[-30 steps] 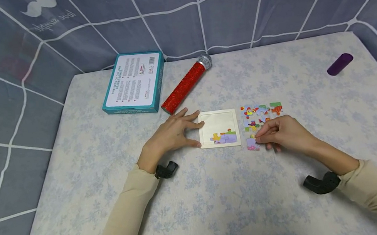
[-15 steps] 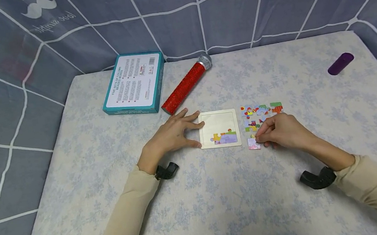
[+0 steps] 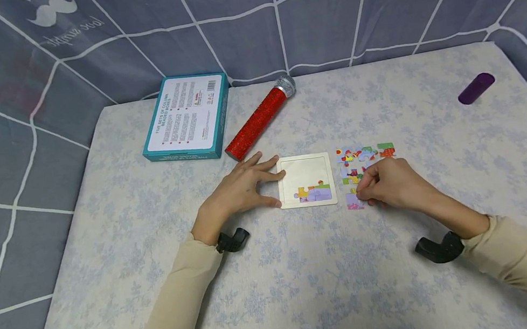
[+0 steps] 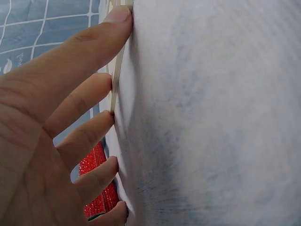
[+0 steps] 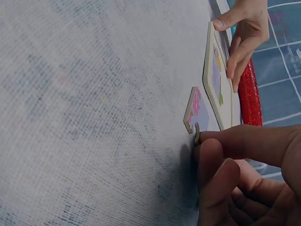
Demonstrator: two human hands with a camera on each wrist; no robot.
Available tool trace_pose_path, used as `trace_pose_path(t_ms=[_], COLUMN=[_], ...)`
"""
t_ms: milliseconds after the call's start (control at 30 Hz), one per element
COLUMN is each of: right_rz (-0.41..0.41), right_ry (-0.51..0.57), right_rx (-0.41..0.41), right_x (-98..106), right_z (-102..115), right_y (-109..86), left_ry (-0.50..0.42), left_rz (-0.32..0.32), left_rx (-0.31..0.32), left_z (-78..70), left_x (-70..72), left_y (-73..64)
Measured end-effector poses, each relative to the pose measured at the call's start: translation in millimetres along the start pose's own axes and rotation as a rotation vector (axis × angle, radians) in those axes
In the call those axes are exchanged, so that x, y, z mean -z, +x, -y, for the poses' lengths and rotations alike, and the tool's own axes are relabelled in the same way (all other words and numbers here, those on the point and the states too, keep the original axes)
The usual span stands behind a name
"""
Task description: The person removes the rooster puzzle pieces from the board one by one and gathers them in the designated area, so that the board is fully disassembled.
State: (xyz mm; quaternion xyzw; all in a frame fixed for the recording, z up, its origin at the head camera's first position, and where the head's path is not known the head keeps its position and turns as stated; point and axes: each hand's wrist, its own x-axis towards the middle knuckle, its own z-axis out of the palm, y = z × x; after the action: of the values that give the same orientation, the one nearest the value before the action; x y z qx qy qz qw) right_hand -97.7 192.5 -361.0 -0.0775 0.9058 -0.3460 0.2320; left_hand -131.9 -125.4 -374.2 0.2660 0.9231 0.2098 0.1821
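Note:
My left hand [image 3: 242,191] touches the left side of a shallow wooden puzzle tray [image 3: 300,171], fingers spread and fairly straight, thumb at the near corner. In the left wrist view the thumb and two fingertips meet the tray edge [image 4: 115,82]. A few joined puzzle pieces [image 3: 315,193] lie in the tray's lower right. To its right, my right hand [image 3: 393,185] pinches a lilac puzzle piece with pink flowers [image 3: 354,201] at its right end between thumb and fingers. In the right wrist view this piece [image 5: 199,109] sits tilted, close to the cloth.
Several loose puzzle pieces [image 3: 350,155] lie right of the tray, some hidden by the right hand. A red glitter microphone [image 3: 259,124] and a teal-edged box [image 3: 186,113] lie behind the left hand. A purple cylinder [image 3: 476,88] lies at the far right.
The lilac piece has shifted very slightly right and changed tilt in the right hand's pinch. The right wrist has moved a little left and away from me. The left hand keeps its place.

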Motion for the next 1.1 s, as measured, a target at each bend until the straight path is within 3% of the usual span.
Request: trace_pose_path(t_ms=[167,333,633,933,1100], right_rz=[0.001,-0.014,-0.052,-0.084,-0.082], right_ry=[-0.02,0.021,0.03,-0.144,-0.254], right_rx=[0.035,0.128,0.335,0.3,0.323], right_x=[6.2,7.5,-23.3,-37.4,-39.9], right_z=[3.2,11.1,35.4,45.2,47.9], right_y=[-0.3,4.8,23.6,32.5,31.1], left_ry=[-0.008,-0.012,-0.011,-0.012,-0.019], left_rz=[-0.006,-0.007,0.0,-0.005,0.0], left_rx=[0.0,0.011,0.011,0.007,0.003], left_z=[-0.1,-0.8,-0.4,0.0,0.5], left_x=[0.2,1.2,0.4,0.8,0.9], left_y=[0.0,-0.3,-1.0,-1.0,0.0])
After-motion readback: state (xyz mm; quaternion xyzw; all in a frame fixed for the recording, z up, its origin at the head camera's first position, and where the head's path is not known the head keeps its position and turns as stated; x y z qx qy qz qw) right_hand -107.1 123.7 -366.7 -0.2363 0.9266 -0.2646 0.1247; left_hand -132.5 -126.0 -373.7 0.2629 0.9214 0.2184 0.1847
